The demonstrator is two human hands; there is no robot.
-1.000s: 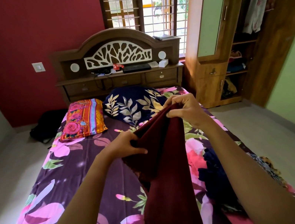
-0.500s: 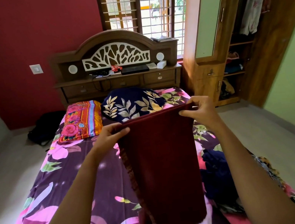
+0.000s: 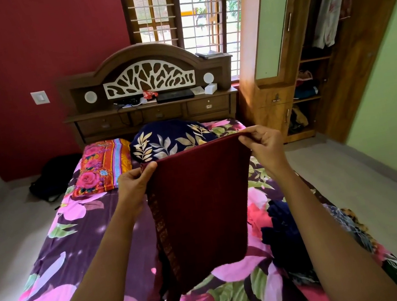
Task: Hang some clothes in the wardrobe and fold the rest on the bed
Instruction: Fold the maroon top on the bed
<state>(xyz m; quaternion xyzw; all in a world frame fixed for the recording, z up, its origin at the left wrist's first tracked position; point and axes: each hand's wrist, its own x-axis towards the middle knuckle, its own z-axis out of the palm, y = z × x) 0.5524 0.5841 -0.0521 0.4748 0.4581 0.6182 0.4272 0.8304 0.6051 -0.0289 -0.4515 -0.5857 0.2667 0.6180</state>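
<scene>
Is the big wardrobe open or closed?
Open. The wardrobe has its door swung out, so the hanging clothes and the shelves inside can be seen.

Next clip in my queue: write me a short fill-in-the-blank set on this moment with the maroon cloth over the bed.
1. The left hand and right hand pinch the maroon cloth at its ____ edge.
2. The navy garments lie on the bed to the cloth's ____.
3. The navy pillow carries a print of ____.
4. The wardrobe door stands ____.

Missing words: top; right; leaves; open.
</scene>
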